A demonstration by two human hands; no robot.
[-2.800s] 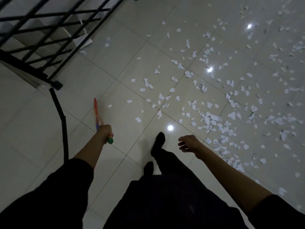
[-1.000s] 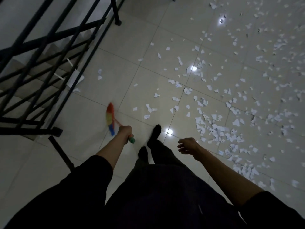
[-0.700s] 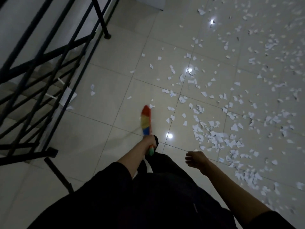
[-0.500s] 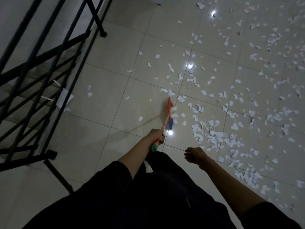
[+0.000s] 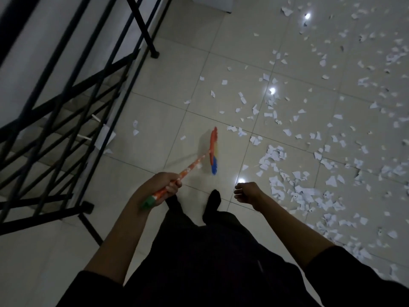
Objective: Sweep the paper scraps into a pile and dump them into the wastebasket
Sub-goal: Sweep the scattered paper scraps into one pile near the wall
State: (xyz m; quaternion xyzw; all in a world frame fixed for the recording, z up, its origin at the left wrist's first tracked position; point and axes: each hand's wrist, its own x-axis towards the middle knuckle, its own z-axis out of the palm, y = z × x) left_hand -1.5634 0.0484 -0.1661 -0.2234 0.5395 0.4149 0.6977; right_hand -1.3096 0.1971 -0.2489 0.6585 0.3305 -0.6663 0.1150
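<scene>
The scene is dim and greyish. Small bright glare spots sit on the glossy floor tiles [image 5: 159, 89], reflections of lights overhead. The broom [image 5: 213, 150] is motion-blurred and casts a faint shadow to its left. The dark clothing loses all detail. The railing [image 5: 73, 89] bends near the left edge, wide-angle distortion.

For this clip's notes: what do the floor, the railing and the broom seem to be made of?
Floor: glazed tile, likely ceramic; grout lines and mirror-like light spots show.
Railing: black bars, probably painted metal; thin, straight, matte.
Broom, gripped by the left hand: head looks like synthetic bristles in red, yellow and blue bands; orange patterned handle with green end cap, probably plastic-covered, core unclear.
</scene>
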